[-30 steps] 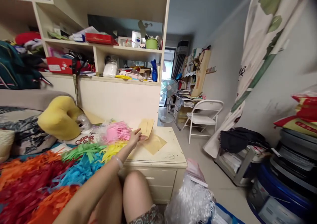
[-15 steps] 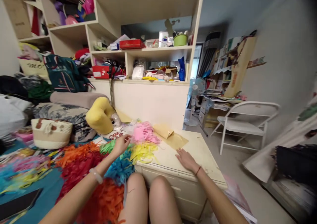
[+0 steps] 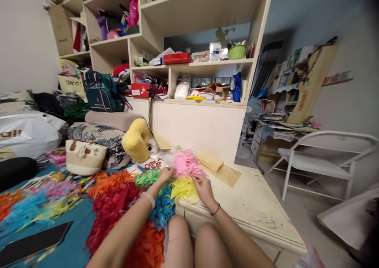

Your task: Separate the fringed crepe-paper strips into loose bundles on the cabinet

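A bundle of pink paper strips (image 3: 186, 163), with some clear plastic at its left, lies on the cream cabinet top (image 3: 251, 199). My left hand (image 3: 166, 175) is at the bundle's left edge, fingers closed together; what is in them is too small to tell. At the bundle's front right edge, my right hand (image 3: 204, 190) pinches some of the pink strips. Yellow strips (image 3: 185, 190) lie just below, between my hands. Green strips (image 3: 148, 177), blue strips (image 3: 166, 207) and red strips (image 3: 114, 203) spread to the left, partly behind my left forearm.
Brown paper (image 3: 226, 173) lies behind my right hand. A yellow cushion (image 3: 136, 141), a woven bag (image 3: 85, 157) and a black phone (image 3: 34, 244) are on the left. Shelves with a red box (image 3: 177, 58) rise ahead. A white folding chair (image 3: 319, 163) stands at right.
My right hand has left the brown paper and moved left to the pink strips, closing from spread fingers to a pinch. My left hand stays beside the bundle. The view has turned left.
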`<state>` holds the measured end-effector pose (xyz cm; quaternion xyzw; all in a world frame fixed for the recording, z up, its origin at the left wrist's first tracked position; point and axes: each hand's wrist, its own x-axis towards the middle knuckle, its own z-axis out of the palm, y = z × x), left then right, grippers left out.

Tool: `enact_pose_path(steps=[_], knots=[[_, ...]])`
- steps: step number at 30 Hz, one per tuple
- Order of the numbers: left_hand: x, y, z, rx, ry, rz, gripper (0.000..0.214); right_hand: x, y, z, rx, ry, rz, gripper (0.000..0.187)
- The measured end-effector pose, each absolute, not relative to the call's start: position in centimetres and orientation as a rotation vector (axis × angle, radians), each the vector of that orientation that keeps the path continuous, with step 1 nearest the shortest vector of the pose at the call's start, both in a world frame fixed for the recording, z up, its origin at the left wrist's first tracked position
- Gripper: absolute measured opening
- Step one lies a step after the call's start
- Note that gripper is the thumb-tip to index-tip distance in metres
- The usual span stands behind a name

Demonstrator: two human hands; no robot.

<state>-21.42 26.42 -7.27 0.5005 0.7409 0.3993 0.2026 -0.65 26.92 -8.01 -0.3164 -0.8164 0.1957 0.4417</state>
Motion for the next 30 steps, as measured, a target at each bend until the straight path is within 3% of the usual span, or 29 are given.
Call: enact_pose_path(steps=[7,18,30], knots=[[-20.5,28.8,-6.1,1.450,1.970,1.214,0.030,2.8,28.1,-7.7,-0.731,-1.869,0.545,0.018],[-18.3,26.8,-1.6,1.661,1.673,1.319,0.028,-0.6,27.7,-5.6,-0.681,-1.969,0.514,0.024],[-16.0,25.1,-2.9,1.566,1.651,1.370,0.026,0.2,26.7,-5.8,-0.850,-2.223,0.384,0.019]])
